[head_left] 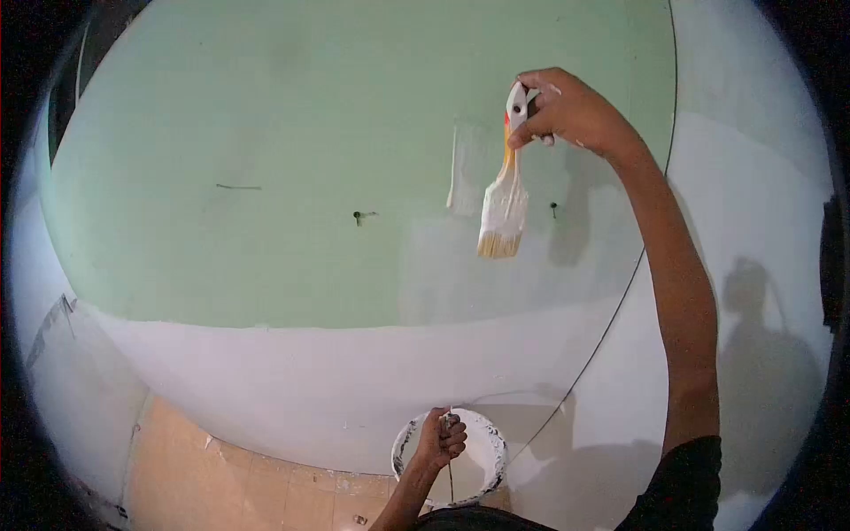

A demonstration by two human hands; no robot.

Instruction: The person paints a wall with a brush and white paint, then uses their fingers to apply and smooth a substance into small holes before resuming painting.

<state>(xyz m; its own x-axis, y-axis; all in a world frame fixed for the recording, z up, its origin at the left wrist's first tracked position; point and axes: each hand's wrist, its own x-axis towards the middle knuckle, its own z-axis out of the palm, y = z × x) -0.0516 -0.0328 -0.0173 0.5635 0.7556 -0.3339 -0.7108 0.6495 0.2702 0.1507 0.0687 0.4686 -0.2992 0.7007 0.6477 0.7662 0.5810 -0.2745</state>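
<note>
While gripping the wire handle, left hand [440,437] fisted shut around it at about six o'clock, over the rim of a white paint bucket [488,449] hanging above tan floor tiles [266,487]. Higher, near nine o'clock, green wall [266,133] with a small screw hole [357,215] at centre. Toward one o'clock, right hand [571,111] pinched tight on the handle of a paintbrush [506,190], bristles down, just beside a pale painted streak [467,168].
</note>
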